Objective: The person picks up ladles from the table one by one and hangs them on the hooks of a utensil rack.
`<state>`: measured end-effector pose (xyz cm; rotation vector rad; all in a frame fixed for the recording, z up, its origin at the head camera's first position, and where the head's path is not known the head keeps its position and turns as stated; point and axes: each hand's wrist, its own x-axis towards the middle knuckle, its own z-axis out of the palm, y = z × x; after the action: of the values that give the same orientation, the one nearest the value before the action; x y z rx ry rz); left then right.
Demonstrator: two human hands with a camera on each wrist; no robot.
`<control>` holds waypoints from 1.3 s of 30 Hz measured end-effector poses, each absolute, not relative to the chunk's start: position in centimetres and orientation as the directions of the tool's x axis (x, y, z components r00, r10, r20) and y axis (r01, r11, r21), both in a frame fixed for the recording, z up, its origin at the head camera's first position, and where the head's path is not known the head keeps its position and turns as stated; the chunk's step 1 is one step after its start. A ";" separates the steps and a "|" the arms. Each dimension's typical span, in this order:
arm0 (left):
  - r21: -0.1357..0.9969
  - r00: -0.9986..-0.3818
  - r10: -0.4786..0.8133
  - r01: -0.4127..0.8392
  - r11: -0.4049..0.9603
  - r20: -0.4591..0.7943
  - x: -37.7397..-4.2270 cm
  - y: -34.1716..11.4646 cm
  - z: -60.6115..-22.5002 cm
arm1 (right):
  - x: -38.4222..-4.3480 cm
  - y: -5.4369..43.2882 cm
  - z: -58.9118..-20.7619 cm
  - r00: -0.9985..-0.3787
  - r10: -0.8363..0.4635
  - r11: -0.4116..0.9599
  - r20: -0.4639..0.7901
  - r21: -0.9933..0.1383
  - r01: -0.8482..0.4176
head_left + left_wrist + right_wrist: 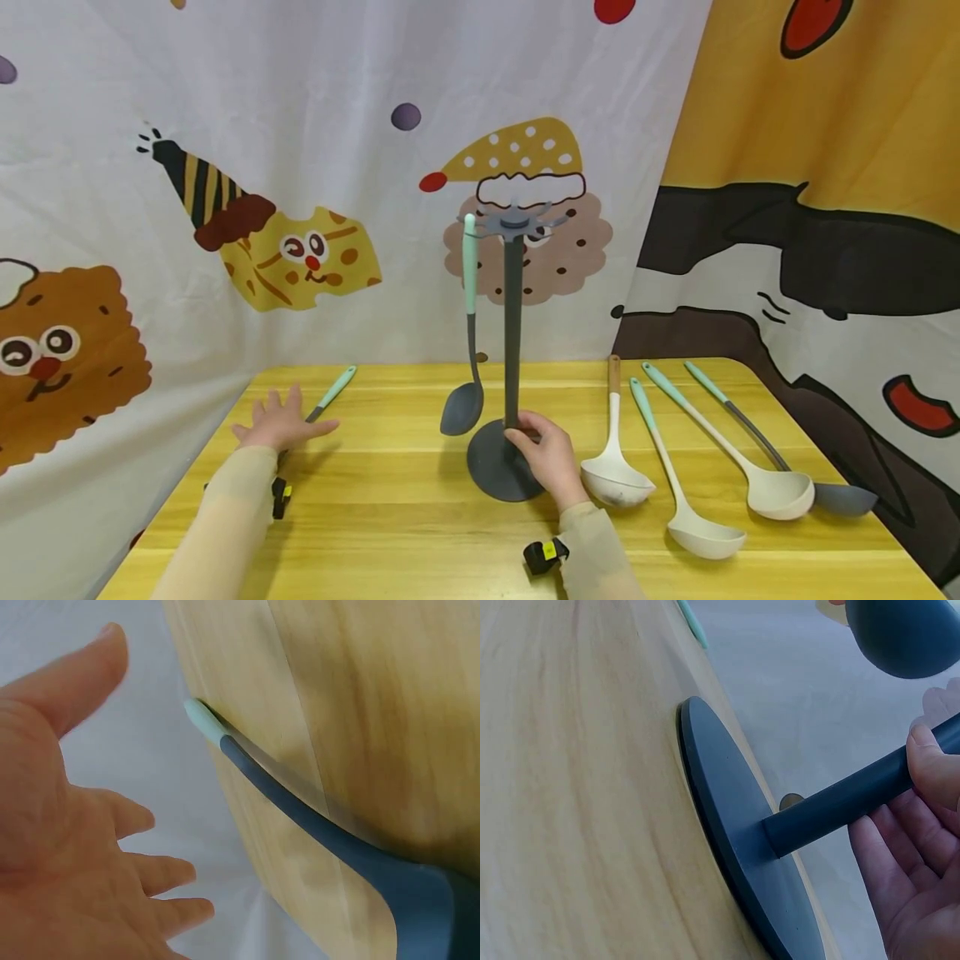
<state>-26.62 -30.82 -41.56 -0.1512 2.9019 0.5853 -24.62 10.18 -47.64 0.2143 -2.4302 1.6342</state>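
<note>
My right hand [551, 457] grips the dark grey pole [513, 333] of a utensil stand low down, just above its round base [495, 479]. In the right wrist view the thumb lies on one side of the pole [840, 795] and the fingers on the other. From the stand's hooked top [514, 221] hangs a grey ladle [461, 408] with a mint handle. At the left, my left hand [279, 423] hovers with spread fingers over a grey utensil with a mint handle [335, 387]. The left wrist view shows its shaft [300, 814] widening toward a head cut off by the frame.
Right of the stand lie a white ladle [617, 483] with a brown handle, two white ladles [705, 537] [780, 493] with mint handles, and a grey mint-handled utensil [847, 498] partly behind one of them. A printed curtain [337, 167] hangs behind the wooden table [390, 533].
</note>
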 end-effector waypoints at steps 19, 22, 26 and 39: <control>0.327 -0.978 -0.105 -0.159 0.932 -0.178 -26.6 -31.9 -42.7 | -24.5 10.2 -47.9 -0.963 -0.022 0.378 0.268 -0.890 -0.257; 0.326 -0.977 -0.108 -0.164 0.931 -0.183 -26.5 -31.9 -42.8 | -24.5 10.2 -47.9 -0.964 -0.016 0.377 0.264 -0.892 -0.251; 0.312 -0.975 -0.121 -0.176 0.934 -0.188 -26.6 -31.9 -43.0 | -24.5 10.2 -47.8 -0.967 -0.008 0.382 0.256 -0.892 -0.240; 0.277 -0.967 -0.166 -0.216 0.936 -0.192 -27.5 -32.2 -43.7 | -24.5 10.3 -47.7 -0.962 -0.020 0.378 0.272 -0.889 -0.259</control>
<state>-27.51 -32.22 -43.67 -0.2905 2.9268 0.4464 -24.54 10.33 -47.73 0.2493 -2.4213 1.6216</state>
